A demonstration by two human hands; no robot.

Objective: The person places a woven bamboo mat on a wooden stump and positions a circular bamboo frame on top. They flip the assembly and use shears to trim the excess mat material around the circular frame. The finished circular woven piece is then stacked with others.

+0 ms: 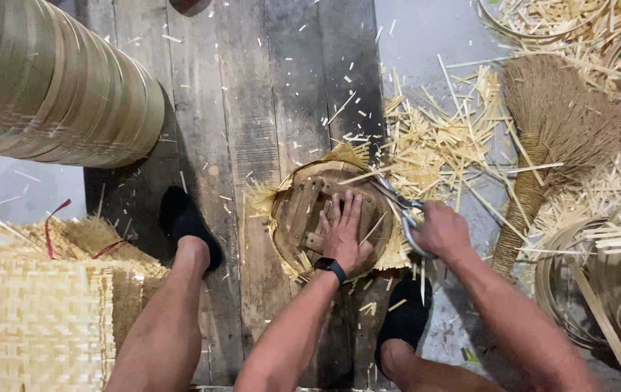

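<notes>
**Cutting the woven mat around a round wooden shape**

Head view: I look down at my two hands over the old wooden floor (252,109). My left hand (343,232) lies flat, fingers spread, on top of a round wooden form (303,210). I think it presses down so the form and the woven bamboo mat (390,250) under it do not slide. The mat sticks out a little all around the form, like a frayed yellow edge.

My right hand (440,231) is just right of the form. It is closed around the handles of the scissors (398,202). The blades point up and left, touching the mat edge at the form's upper right side. The form seems to work as a guide, so the cut goes round.

Right of the form lies a heap of bamboo scraps (434,145), likely bits that were snipped off. Farther right is a straw broom (550,138), lying down. Bamboo hoops (601,290) sit at the lower right of the form. A tall stack of bamboo rings (56,87) is at the upper left, well apart. A pile of woven mats (34,319) is at the lower left, tied with a red string (53,225).

My feet in black socks (187,221) rest beside the form. I see no boxes, labels or signs.
</notes>
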